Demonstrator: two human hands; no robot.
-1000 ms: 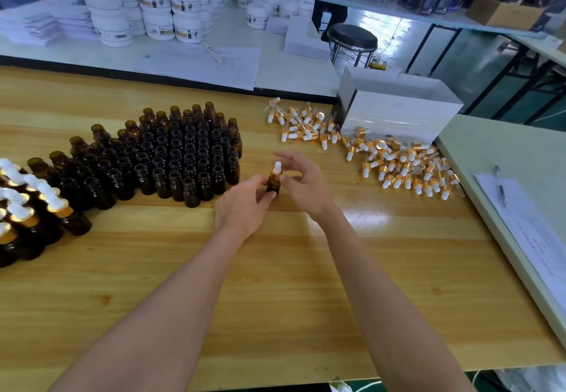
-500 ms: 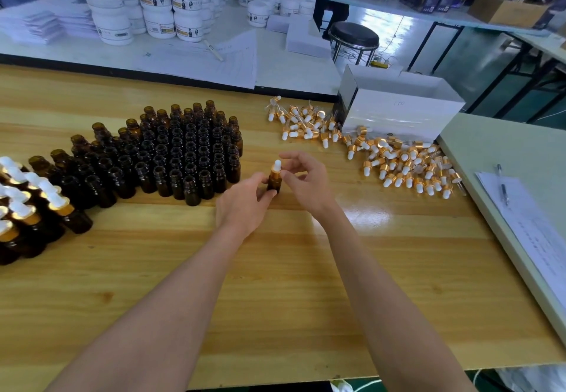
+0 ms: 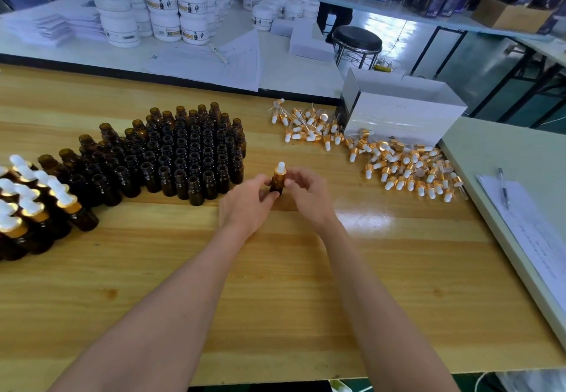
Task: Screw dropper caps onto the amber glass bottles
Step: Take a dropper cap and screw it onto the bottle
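The left hand [image 3: 248,204] grips a small round amber glass bottle [image 3: 276,188] upright. The right hand [image 3: 307,197], fingers curled, pinches its dropper cap [image 3: 280,171], a gold collar under a white rubber bulb. Both forearms reach over the glossy wooden table [image 3: 275,269]. Open bottles [image 3: 190,152] stand left of the grip, and loose caps [image 3: 398,165] lie right of it.

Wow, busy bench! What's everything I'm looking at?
uncapped bottles: dozens, amber, block left of centre on wooden table
capped bottles: a cluster, amber with white-gold caps, far left
loose dropper caps: scattered heap, gold and white, right of centre
box: one, white, open, behind the caps
pen: one, dark, on white papers at right
jars: many, white, stacked on rear table
stool: one, black seat, behind
held bottle: one, amber, capped, between the hands
left hand: grips the bottle
right hand: fingers curled by its cap, contact unclear
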